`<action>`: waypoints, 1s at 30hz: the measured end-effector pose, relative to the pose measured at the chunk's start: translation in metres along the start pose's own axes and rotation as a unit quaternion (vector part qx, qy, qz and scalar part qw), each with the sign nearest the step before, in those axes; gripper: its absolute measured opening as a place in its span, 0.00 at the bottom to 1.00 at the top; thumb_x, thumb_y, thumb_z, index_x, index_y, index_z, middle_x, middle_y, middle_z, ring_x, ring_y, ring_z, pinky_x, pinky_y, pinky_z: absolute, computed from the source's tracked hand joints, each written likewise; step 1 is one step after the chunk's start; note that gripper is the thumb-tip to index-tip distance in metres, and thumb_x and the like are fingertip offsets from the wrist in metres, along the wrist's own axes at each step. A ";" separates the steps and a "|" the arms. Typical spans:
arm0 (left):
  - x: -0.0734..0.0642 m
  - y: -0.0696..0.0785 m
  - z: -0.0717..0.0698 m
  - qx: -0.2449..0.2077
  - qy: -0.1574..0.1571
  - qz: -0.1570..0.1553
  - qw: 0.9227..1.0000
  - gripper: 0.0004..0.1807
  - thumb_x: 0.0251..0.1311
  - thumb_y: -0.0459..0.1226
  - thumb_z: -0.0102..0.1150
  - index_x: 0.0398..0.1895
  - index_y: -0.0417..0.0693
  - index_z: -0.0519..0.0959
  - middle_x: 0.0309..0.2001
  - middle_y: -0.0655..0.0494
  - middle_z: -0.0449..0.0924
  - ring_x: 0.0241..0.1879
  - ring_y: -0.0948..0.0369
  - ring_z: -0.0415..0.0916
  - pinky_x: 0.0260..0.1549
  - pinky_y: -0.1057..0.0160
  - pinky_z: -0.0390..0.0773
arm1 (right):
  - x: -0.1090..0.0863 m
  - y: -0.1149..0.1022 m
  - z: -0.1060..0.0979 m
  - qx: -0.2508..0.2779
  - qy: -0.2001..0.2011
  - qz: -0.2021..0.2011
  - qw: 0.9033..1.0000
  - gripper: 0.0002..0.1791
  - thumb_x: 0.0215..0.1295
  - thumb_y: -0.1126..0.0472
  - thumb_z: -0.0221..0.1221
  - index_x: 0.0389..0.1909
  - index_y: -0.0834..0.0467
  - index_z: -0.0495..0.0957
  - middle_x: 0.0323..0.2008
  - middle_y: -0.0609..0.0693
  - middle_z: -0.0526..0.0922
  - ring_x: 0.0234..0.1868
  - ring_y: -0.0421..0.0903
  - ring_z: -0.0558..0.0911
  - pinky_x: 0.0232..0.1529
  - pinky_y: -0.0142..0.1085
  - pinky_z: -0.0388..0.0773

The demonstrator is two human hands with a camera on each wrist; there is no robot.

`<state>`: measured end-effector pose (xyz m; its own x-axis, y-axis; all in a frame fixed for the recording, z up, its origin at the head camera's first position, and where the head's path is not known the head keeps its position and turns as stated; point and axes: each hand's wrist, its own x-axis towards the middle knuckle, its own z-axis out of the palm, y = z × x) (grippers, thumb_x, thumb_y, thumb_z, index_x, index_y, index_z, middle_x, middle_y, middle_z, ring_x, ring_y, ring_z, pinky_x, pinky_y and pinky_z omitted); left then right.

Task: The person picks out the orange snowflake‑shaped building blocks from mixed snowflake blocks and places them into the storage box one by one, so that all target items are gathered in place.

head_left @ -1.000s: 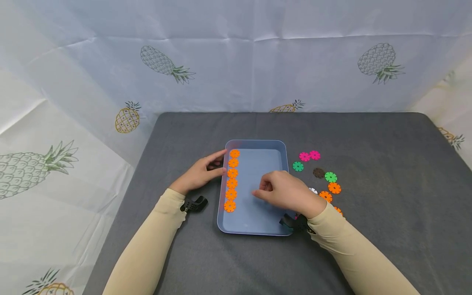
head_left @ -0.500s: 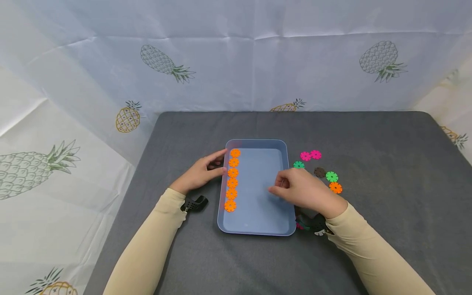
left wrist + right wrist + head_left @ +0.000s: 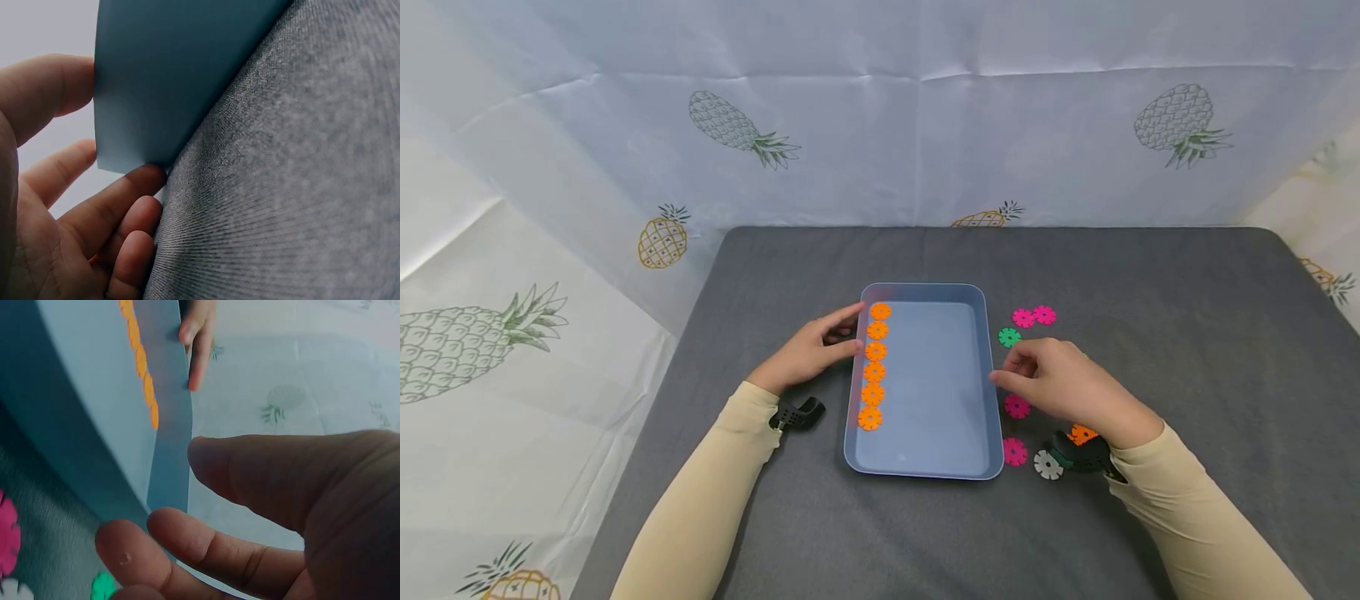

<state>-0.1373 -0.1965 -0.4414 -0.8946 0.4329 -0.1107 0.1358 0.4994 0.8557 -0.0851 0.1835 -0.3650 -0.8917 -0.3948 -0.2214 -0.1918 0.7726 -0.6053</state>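
Note:
A shallow blue tray (image 3: 936,383) lies on the dark grey cloth. Along its inner left side runs a straight column of several orange notched, flower-shaped discs (image 3: 874,372). My left hand (image 3: 801,357) touches the tray's left wall, thumb and index fingertip at the rim; in the left wrist view the other fingers (image 3: 140,215) bend low beside the wall (image 3: 162,75). Near the right rim hovers my right hand (image 3: 1063,383), thumb and fingers apart with nothing between them. Below it is a pink disc (image 3: 1017,407), and a green disc (image 3: 1010,337) lies just beyond.
More loose discs lie right of the tray: two pink discs (image 3: 1033,316) at the back, another pink disc (image 3: 1014,452) and a white disc (image 3: 1048,465) nearer the front, and an orange disc (image 3: 1082,434) partly behind the right wrist's black strap (image 3: 1086,454). A pineapple-print curtain (image 3: 917,150) hangs behind.
My right hand has moved from over the middle of the tray to its right edge, its thumb and fingers spreading apart. The left hand and the orange column have stayed put.

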 end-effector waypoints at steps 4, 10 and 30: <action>0.000 0.000 0.000 -0.002 0.001 0.002 1.000 0.37 0.73 0.43 0.63 0.83 0.52 0.62 0.73 0.41 0.70 0.69 0.45 0.70 0.68 0.43 0.70 | -0.003 0.012 -0.003 0.001 0.005 0.004 1.000 0.13 0.73 0.50 0.66 0.34 0.55 0.83 0.26 0.45 0.80 0.27 0.44 0.75 0.29 0.39 0.73; 0.001 0.002 0.000 -0.004 0.002 0.002 1.000 0.37 0.73 0.42 0.63 0.83 0.53 0.62 0.74 0.42 0.70 0.69 0.45 0.70 0.68 0.44 0.70 | -0.009 0.032 -0.002 0.008 0.010 0.020 1.000 0.14 0.73 0.49 0.65 0.34 0.54 0.83 0.25 0.45 0.79 0.27 0.45 0.75 0.27 0.38 0.73; 0.000 -0.001 0.001 0.008 0.012 0.014 1.000 0.40 0.72 0.51 0.63 0.82 0.51 0.63 0.73 0.41 0.71 0.67 0.46 0.71 0.66 0.46 0.72 | -0.024 0.082 -0.005 0.012 0.009 0.059 0.998 0.16 0.63 0.53 0.73 0.42 0.59 0.83 0.28 0.45 0.81 0.29 0.43 0.76 0.27 0.35 0.73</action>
<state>-0.1367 -0.1964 -0.4427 -0.9003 0.4290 -0.0735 0.1686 0.4995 0.8498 -0.0810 0.2587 -0.4058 -0.9147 -0.2921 -0.2794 -0.0748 0.8015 -0.5933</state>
